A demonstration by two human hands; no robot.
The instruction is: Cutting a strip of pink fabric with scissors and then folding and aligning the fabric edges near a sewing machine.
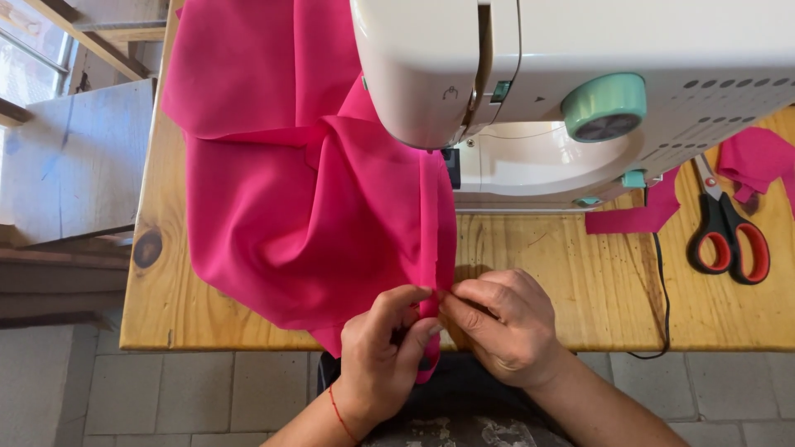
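Observation:
A large piece of bright pink fabric [290,182] lies bunched on the wooden table [580,281], running under the head of a white sewing machine [580,74] with mint-green knobs. At the table's near edge, my left hand [381,348] pinches the fabric's folded edge between thumb and fingers. My right hand [505,319] pinches the same edge from the right, fingertips meeting those of the left hand. A thin red string circles my left wrist.
Scissors [729,232] with red-and-black handles lie on the table at the right, beside pink fabric scraps [754,157]. A black cable [662,298] drops over the table's near edge. Grey floor tiles lie below; wooden planks stand to the left.

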